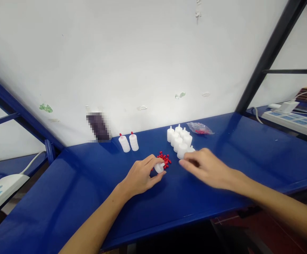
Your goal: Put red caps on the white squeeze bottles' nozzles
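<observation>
My left hand [144, 174] holds a small white bottle [159, 168] between thumb and fingers, its spout pointing right over a pile of small red caps [167, 159]. My right hand [205, 166] is beside the front of a group of several white bottles [178, 143] with bare spouts. Its thumb and forefinger are close together; whether anything is between them is too small to tell. Farther left, two white bottles [129, 142] with red caps on their tips stand side by side near the wall.
A clear plastic bag [200, 128] with red pieces lies behind the bottle group on the blue table [84, 190]. White power strips [3, 192] are at the far left and right. A dark pixelated object [99, 127] is by the wall.
</observation>
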`<state>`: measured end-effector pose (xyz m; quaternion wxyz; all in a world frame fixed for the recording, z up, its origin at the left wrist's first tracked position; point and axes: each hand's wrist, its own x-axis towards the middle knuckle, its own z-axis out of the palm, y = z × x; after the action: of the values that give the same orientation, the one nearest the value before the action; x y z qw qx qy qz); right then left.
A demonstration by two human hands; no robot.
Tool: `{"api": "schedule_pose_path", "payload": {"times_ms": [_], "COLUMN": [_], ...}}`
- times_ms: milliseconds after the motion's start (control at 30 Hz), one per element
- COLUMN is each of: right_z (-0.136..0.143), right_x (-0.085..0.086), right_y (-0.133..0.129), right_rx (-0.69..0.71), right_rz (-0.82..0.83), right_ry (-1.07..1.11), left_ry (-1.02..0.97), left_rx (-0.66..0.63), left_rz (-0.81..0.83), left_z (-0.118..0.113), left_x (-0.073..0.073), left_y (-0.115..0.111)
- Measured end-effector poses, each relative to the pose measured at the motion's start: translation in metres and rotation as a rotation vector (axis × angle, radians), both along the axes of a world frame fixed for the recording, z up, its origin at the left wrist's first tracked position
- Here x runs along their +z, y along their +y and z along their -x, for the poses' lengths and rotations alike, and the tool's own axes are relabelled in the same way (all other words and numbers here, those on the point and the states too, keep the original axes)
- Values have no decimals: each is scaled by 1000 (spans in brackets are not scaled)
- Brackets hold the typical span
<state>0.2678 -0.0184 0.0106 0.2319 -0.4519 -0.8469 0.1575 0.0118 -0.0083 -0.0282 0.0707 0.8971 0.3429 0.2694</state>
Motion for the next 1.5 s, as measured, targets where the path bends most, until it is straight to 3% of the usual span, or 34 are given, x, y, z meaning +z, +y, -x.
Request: {"api": "schedule_pose_path", "payload": {"times_ms": [100, 267, 333, 433, 500, 567, 633, 700, 767, 867, 1000, 1133, 1233, 1367, 1433, 1500], "right_z": [24, 45, 49, 47, 40, 30, 21, 17, 19, 28, 35, 38, 41, 30, 12, -11], "right_x": [-3, -8, -11, -15, -14, -11, -9, -12, -19, -30, -30, -21, -18, -10, -2, 6], "right_y": [-3, 4, 4, 2, 3, 5, 7, 8, 9, 10, 12, 13, 9, -1, -3, 2], "right_rx": [161, 329, 347, 349, 283, 193, 199, 250, 262, 204, 70, 87, 154, 225, 157, -5], "right_rz": [152, 136, 151, 177, 105, -7, -58, -66, -75, -94, -109, -45, -33, -157, -214, -260], "right_ry": [75, 188, 263, 418, 555, 612, 433, 110, -149, -296, -209, -52, -11, 4, 19, 29], "left_ry": [53, 51, -96, -400, -622, -843, -981, -981, -870, -560, -208, -81, -61, -98, -177, -312], "left_rx": [-32, -79, -110, -162, -154, -107, -79, -67, -27, 47, 16, -7, -46, -89, -76, -39], "left_rz": [-19, 26, 196, 644, 890, 960, 915, 856, 812, 694, 386, 229, 202, 280, 304, 311], "left_z": [-3, -5, -8, -9, -4, 5, 15, 20, 20, 13, 2, -4, -6, -2, 3, 8], "left_x": [1, 6, 8, 10, 12, 15, 19, 19, 17, 11, 7, 5, 3, 2, -1, -4], "left_y": [-3, -8, -11, -12, -8, 1, 9, 15, 16, 10, 0, -3, -6, -9, -8, -6]}}
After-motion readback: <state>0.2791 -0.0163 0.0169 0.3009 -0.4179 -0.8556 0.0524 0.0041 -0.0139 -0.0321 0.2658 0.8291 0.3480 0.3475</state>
